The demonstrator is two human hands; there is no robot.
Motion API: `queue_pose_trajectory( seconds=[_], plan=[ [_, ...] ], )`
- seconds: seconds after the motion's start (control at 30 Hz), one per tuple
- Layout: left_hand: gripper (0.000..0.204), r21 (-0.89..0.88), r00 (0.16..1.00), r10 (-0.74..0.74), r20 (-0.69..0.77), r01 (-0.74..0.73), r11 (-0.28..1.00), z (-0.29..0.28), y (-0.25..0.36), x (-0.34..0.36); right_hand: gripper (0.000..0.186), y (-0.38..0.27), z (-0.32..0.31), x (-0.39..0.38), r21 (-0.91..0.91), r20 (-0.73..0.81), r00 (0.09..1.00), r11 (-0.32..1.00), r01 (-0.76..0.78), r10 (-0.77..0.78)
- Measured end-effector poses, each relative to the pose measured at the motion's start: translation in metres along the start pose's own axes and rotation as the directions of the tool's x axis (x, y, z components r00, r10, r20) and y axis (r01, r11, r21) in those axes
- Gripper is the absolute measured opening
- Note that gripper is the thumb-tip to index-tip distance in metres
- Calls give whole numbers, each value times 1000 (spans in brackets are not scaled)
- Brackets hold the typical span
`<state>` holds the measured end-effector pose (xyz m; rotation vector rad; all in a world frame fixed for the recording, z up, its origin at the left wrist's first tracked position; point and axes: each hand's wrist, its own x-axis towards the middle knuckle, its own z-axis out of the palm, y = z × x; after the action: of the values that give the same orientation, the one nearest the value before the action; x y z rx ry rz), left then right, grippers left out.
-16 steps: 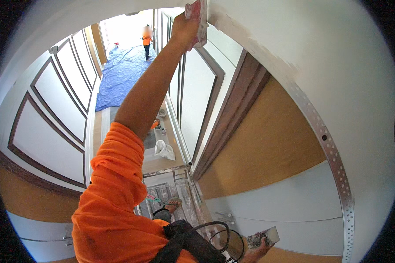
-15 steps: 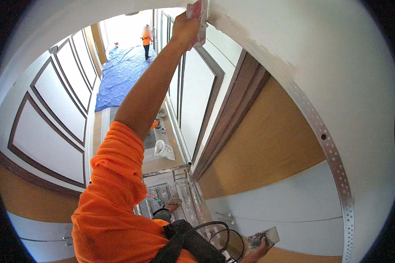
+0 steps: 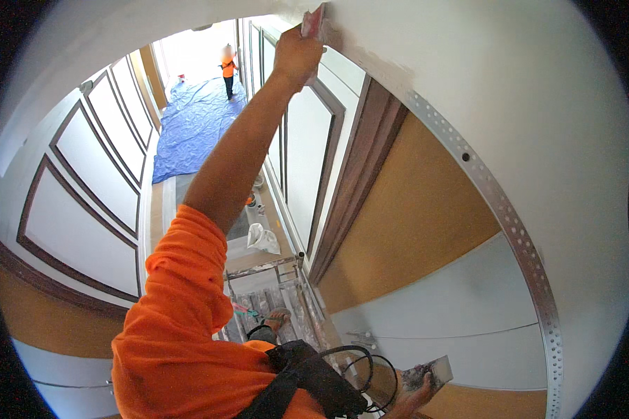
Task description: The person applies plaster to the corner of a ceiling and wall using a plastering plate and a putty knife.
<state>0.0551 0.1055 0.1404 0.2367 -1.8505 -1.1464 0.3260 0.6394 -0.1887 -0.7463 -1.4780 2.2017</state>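
My left arm stretches up high in an orange sleeve. My left hand (image 3: 297, 59) is wrapped around a red-handled plastering trowel (image 3: 313, 24), held against the edge of the white wall (image 3: 510, 105). Damp-looking beige filler (image 3: 377, 63) is smeared along that edge beside the trowel. Farther down, a perforated metal corner bead (image 3: 500, 192) follows the same edge, partly bare. Low on the right, my right hand (image 3: 414, 399) grips a broad putty knife (image 3: 437, 372); dark and pale residue coats its blade.
Below me is a paint-spattered slatted platform (image 3: 276, 297) with my sandalled foot (image 3: 278, 318) on it. A white bag (image 3: 262, 239) and small containers lie on the floor beyond. Farther off, a person in orange (image 3: 228, 70) stands on a blue tarp (image 3: 189, 133). Panelled walls (image 3: 84, 188) flank the corridor.
The trowel has moved along the wall edge, closer to the bare corner bead, and the view has shifted with it. My right hand with the putty knife has risen slightly.
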Motion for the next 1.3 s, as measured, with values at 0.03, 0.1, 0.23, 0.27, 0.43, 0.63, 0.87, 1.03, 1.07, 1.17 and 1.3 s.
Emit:
queue_pose_trajectory(
  seconds=[0.03, 0.1, 0.23, 0.27, 0.43, 0.63, 0.87, 1.03, 1.07, 1.17, 1.3],
  plan=[
    [31, 38, 999, 38, -3, -38, 999, 3, -1, -2, 49, -4, 0, -1, -5, -10, 1000, 1000, 9, -9],
    [33, -40, 1000, 5, -29, -6, 999, 11, 4, -14, 51, -19, 7, -9, -175, -124, 992, 985, 5, -27],
    [40, 82, 993, 91, -79, -84, 993, 23, 31, -47, 55, -24, -5, -2, -160, -106, 992, 986, 48, -66],
    [41, 153, 986, 136, -95, -121, 981, 25, 35, -51, 56, -23, -9, 1, -116, -91, 994, 992, 48, -58],
    [46, 66, 989, 116, -89, -110, 992, 29, 61, -84, 58, -28, -18, 14, -1, -48, 997, 998, -68, 68],
    [42, 133, 948, 264, -177, -242, 961, 47, 74, -121, 54, -69, 14, -11, -198, -45, 999, 980, 10, -19],
    [48, 145, 971, 187, -148, -166, 975, 54, 109, -170, 48, -36, -50, 29, -62, 68, 997, 998, -28, 32],
    [49, 146, 968, 215, -127, -197, 970, 59, 137, -213, 44, -51, -55, 14, -128, 150, 989, 992, 5, 15],
    [50, 135, 971, 210, -110, -195, 971, 61, 142, -220, 44, -53, -57, 10, -93, 141, 990, 996, -2, 15],
    [46, 77, 974, 198, -113, -190, 979, 65, 160, -242, 43, -58, -61, -3, -191, 200, 965, 959, 211, -172],
    [40, 24, 971, 202, -126, -201, 979, 69, 179, -274, 46, -58, -101, -3, -525, 415, 860, 695, 492, -296]
  ],
)
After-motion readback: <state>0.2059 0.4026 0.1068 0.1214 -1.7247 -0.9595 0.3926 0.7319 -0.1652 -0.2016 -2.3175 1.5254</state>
